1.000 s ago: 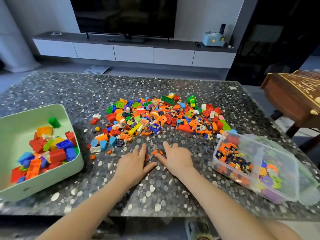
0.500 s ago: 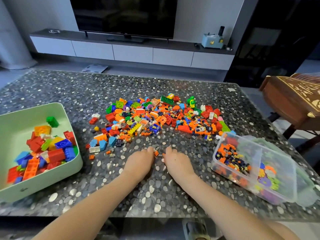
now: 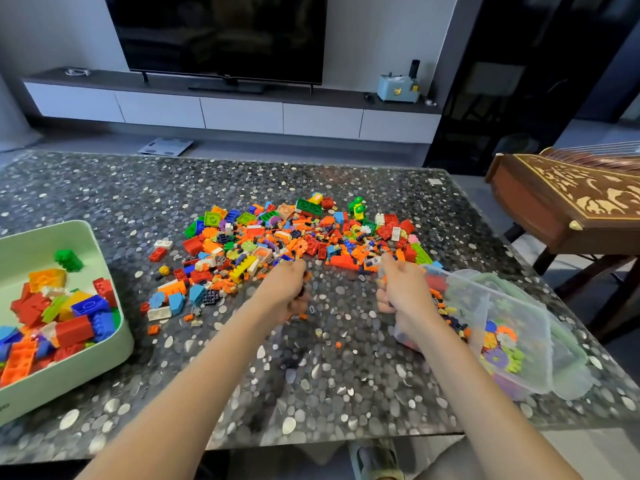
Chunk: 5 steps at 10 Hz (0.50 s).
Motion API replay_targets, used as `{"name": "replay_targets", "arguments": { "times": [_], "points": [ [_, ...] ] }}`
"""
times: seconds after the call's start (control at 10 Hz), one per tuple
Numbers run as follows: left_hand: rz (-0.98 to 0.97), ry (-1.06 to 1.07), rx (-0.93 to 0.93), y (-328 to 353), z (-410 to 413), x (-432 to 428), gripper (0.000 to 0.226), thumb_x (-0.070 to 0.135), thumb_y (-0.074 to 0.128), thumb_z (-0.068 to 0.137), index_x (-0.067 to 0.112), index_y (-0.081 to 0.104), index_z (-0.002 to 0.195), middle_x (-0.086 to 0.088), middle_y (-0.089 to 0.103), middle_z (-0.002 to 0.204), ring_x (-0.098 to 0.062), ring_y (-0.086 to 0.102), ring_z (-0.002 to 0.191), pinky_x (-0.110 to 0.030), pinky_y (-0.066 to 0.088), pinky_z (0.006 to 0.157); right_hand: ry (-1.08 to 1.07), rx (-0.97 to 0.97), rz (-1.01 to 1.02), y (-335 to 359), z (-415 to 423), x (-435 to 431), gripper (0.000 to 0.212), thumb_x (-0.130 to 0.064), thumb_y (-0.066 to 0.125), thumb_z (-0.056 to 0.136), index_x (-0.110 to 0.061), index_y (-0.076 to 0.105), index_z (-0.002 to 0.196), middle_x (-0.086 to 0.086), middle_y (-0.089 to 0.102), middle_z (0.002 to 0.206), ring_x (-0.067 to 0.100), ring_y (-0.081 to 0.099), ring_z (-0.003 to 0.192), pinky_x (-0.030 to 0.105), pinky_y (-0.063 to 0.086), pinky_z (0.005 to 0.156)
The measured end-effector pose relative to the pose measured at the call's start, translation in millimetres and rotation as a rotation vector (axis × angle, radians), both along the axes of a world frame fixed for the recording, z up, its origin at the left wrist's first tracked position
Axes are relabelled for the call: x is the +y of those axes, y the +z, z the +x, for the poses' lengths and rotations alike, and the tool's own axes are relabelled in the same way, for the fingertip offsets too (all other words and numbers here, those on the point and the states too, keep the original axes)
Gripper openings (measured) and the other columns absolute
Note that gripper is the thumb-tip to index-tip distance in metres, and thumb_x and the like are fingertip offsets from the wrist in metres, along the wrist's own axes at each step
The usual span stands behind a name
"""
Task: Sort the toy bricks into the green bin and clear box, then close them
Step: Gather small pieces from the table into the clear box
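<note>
Head view: a second ago my hands lay flat on the worktop (image 3: 346, 382), raking small bricks (image 3: 300, 317) together towards its front edge. Now my left hand (image 3: 285, 289) and right hand (image 3: 403, 292) are both lifted, fingers (image 3: 383, 301) curled tight round a scoop each, with a few bits loose beneath the left. The right hangs just beside the clear box (image 3: 535, 372) at the right edge, so I judge the scoops go there. The pile (image 3: 294, 237) mid-worktop looks barely dented. The green bin (image 3: 69, 379) sits at the left edge, and both containers are open.
</note>
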<state>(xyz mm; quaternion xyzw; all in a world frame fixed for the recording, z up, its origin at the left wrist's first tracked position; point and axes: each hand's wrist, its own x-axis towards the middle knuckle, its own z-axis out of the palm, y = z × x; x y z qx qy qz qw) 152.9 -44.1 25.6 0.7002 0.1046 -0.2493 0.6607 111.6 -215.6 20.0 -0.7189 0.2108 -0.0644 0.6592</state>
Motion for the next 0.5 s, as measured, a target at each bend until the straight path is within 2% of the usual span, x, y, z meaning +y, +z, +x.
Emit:
{"name": "replay_targets", "arguments": {
  "times": [0.1, 0.2, 0.3, 0.4, 0.5],
  "points": [
    [-0.102, -0.142, 0.012, 20, -11, -52, 0.030, 0.012, 0.028, 0.099, 0.014, 0.032, 0.069, 0.000, 0.025, 0.051, -0.010, 0.019, 0.039, -0.016, 0.013, 0.035, -0.106, -0.022, -0.001, 8, -8, -42, 0.042, -0.027, 0.038, 0.101, -0.016, 0.033, 0.061, 0.003, 0.024, 0.053, 0.015, 0.021, 0.041, 0.020, 0.019, 0.038],
    [-0.042, -0.244, -0.059, 27, -24, -107, 0.033, 0.015, 0.028, 0.099, 0.014, 0.031, 0.067, -0.003, 0.027, 0.057, -0.014, 0.022, 0.045, -0.014, 0.017, 0.033, -0.111, 0.062, -0.441, -1, -11, -77, 0.049, -0.026, 0.036, 0.101, -0.012, 0.037, 0.054, 0.005, 0.037, 0.049, 0.022, 0.039, 0.047, 0.029, 0.029, 0.048],
    [0.050, -0.317, -0.141, 25, -36, -145, 0.027, 0.016, 0.035, 0.099, 0.008, 0.055, 0.083, -0.008, 0.053, 0.073, -0.016, 0.049, 0.055, -0.023, 0.044, 0.045, -0.047, 0.173, -0.553, -13, -13, -99, 0.046, -0.028, 0.035, 0.099, -0.016, 0.051, 0.058, 0.007, 0.052, 0.051, 0.028, 0.054, 0.049, 0.032, 0.042, 0.050],
    [0.313, -0.377, -0.200, 21, -33, -160, 0.018, 0.001, 0.040, 0.094, -0.001, 0.058, 0.098, -0.016, 0.058, 0.083, -0.028, 0.059, 0.079, -0.032, 0.047, 0.060, -0.067, 0.251, -0.504, -18, -14, -111, 0.040, -0.032, 0.036, 0.099, -0.010, 0.056, 0.073, 0.013, 0.063, 0.061, 0.034, 0.065, 0.056, 0.044, 0.056, 0.058],
    [0.388, -0.466, -0.228, 15, -30, -163, 0.035, -0.002, 0.050, 0.087, 0.012, 0.039, 0.057, 0.000, 0.037, 0.057, -0.013, 0.043, 0.046, -0.019, 0.034, 0.042, -0.067, 0.275, -0.604, -15, -14, -117, 0.035, -0.021, 0.042, 0.090, 0.000, 0.063, 0.071, 0.018, 0.069, 0.068, 0.037, 0.068, 0.062, 0.050, 0.057, 0.066]
  ]
}}
